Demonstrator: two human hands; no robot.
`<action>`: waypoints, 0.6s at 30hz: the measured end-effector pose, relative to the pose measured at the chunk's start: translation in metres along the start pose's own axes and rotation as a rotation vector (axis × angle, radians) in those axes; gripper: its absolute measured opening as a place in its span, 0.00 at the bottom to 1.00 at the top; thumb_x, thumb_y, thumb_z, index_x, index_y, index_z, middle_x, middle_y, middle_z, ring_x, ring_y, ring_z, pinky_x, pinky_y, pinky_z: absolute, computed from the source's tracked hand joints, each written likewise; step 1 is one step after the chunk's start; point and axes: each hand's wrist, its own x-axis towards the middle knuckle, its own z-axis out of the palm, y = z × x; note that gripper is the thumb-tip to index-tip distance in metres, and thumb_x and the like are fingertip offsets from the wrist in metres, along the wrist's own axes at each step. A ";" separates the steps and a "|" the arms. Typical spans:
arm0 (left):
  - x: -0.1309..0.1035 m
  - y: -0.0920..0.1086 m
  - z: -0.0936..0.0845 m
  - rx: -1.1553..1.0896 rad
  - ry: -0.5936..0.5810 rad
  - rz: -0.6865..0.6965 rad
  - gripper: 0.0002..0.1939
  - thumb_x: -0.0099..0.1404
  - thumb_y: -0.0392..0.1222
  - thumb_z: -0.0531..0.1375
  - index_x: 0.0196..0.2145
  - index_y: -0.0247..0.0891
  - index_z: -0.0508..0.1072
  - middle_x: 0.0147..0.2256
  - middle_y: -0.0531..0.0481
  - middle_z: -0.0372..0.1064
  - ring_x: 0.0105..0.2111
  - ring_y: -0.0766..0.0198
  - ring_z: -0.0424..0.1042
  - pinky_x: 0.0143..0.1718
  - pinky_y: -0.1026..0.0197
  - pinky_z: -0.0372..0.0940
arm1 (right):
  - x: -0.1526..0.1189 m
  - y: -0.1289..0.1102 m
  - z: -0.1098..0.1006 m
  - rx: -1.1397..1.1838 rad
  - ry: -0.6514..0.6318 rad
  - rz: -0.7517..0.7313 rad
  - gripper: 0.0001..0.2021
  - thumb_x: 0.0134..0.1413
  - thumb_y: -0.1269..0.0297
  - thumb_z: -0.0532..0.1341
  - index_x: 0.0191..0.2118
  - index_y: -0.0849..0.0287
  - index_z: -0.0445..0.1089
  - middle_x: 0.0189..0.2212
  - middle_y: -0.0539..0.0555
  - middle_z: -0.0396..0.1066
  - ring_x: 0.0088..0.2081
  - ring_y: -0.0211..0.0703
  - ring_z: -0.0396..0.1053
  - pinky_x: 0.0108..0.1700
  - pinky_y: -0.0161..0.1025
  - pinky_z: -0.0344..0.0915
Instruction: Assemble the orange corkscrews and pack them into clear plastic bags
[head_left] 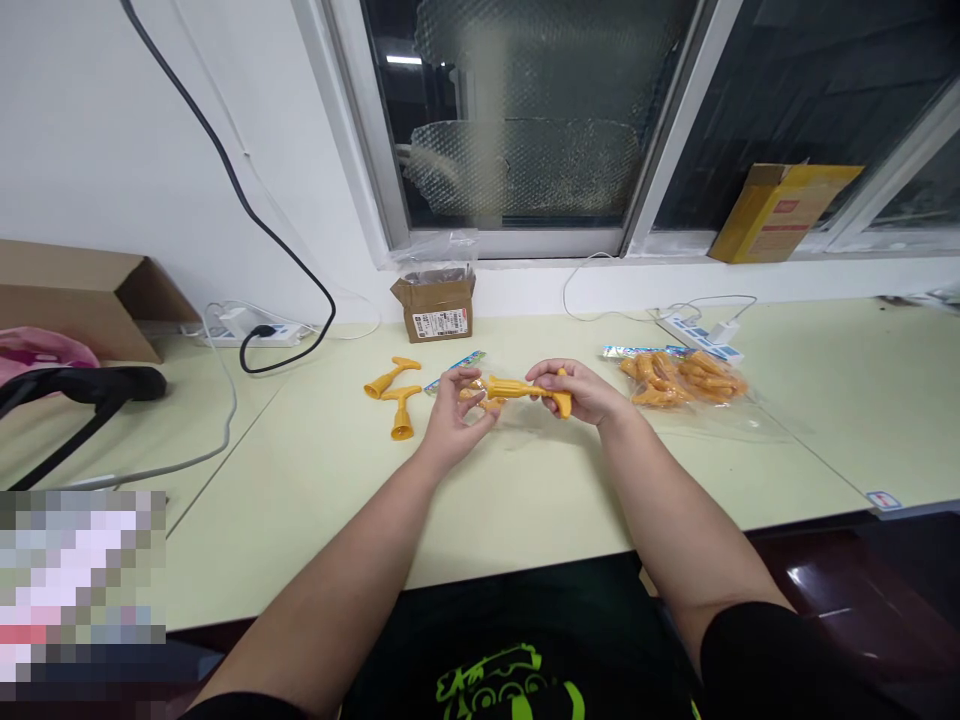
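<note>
My right hand (574, 388) grips the T-shaped end of a yellow plastic T-handle piece (511, 389), which lies level in the air above the table. At its wider end my left hand (456, 415) curls its fingers and thumb around the piece; the exact contact is partly hidden. Behind them lies a clear plastic bag with a colourful header (469, 365), and some yellow shows in it. Left of my left hand, two like yellow T-handle pieces (392, 377) (403, 412) with flared ends rest on the table.
More yellow pieces in clear bags (682, 378) lie on the right. A small open carton (439, 305) stands against the wall. Power strips (697, 338) (259, 332) with cables sit along the back. At left are a larger cardboard box (75, 295) and a black curved frame (90, 385).
</note>
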 end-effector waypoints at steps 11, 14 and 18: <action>-0.006 0.004 0.028 0.659 -0.173 0.077 0.23 0.62 0.33 0.61 0.54 0.43 0.70 0.47 0.44 0.65 0.48 0.52 0.67 0.52 0.47 0.66 | -0.018 -0.001 -0.062 -0.257 -0.001 0.207 0.21 0.42 0.58 0.77 0.27 0.58 0.63 0.21 0.48 0.72 0.18 0.32 0.65 0.18 0.28 0.53; -0.005 -0.001 0.023 0.597 -0.092 0.035 0.23 0.62 0.30 0.59 0.55 0.42 0.65 0.46 0.45 0.66 0.45 0.55 0.70 0.47 0.52 0.68 | -0.016 0.000 -0.057 -0.261 -0.007 0.187 0.18 0.41 0.60 0.78 0.33 0.59 0.71 0.24 0.49 0.74 0.23 0.33 0.69 0.24 0.30 0.61; -0.002 -0.005 0.017 0.501 -0.026 -0.013 0.20 0.64 0.31 0.57 0.52 0.43 0.65 0.38 0.50 0.67 0.37 0.59 0.70 0.40 0.56 0.68 | -0.010 0.000 -0.042 -0.141 0.013 0.076 0.22 0.41 0.63 0.78 0.44 0.60 0.75 0.29 0.51 0.78 0.30 0.37 0.74 0.36 0.34 0.70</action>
